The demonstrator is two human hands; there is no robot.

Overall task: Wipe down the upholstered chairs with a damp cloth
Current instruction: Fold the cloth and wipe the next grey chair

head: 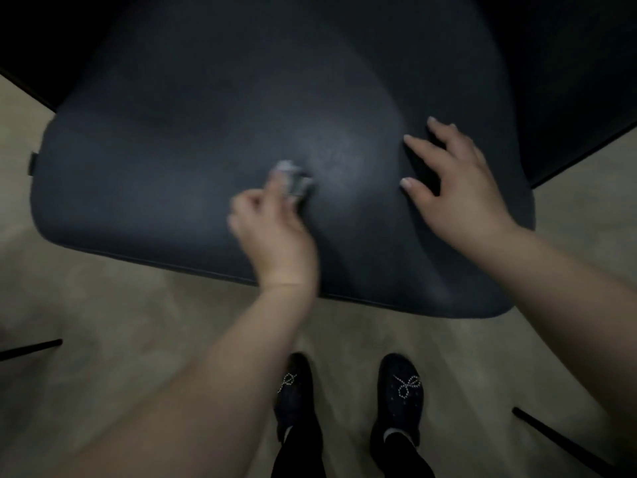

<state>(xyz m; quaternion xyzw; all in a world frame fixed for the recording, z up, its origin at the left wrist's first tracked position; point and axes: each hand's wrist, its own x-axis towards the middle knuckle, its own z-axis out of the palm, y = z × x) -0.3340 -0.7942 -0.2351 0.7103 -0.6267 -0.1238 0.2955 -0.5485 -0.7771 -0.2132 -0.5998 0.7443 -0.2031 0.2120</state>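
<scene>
Cloth pinched on the chair seat

The left hand (272, 232), blurred at frame centre, gripped a small bunched cloth (293, 179) against the dark chair seat (172, 150); the right hand (458, 188) rested spread-fingered on the seat at centre right.

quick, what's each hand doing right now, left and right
Left hand: blurred, fingers curled round a small bunched cloth, holding it on the dark chair seat.
Right hand: open, fingers spread, resting on the seat, holding nothing.
</scene>
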